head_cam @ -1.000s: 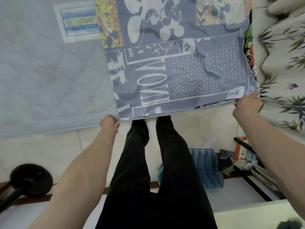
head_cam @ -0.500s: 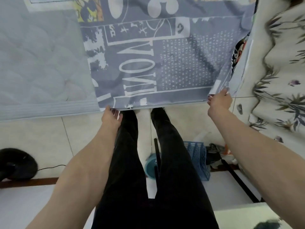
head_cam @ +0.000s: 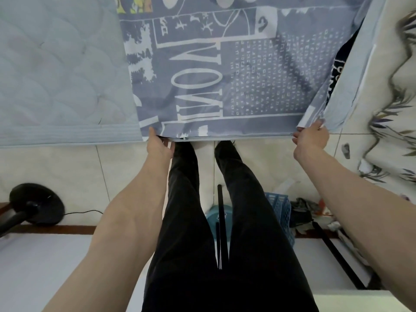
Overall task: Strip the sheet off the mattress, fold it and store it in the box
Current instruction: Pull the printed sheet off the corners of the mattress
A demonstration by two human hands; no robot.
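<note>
Your left hand (head_cam: pixel 160 147) pinches the near-left corner of the grey-blue printed cotton sheet (head_cam: pixel 225 70), and your right hand (head_cam: pixel 311 140) grips its near-right corner, where layers are gathered. The sheet lies doubled across the pale blue quilted mattress (head_cam: pixel 56 75), its near hem hanging just past the mattress edge; bare quilting shows to the sheet's left. So, by my reckoning, stripping is done and folding is partly done: more folds remain, then storing. No box is visible. A floral-print cloth (head_cam: pixel 391 109) lies right of the sheet.
</note>
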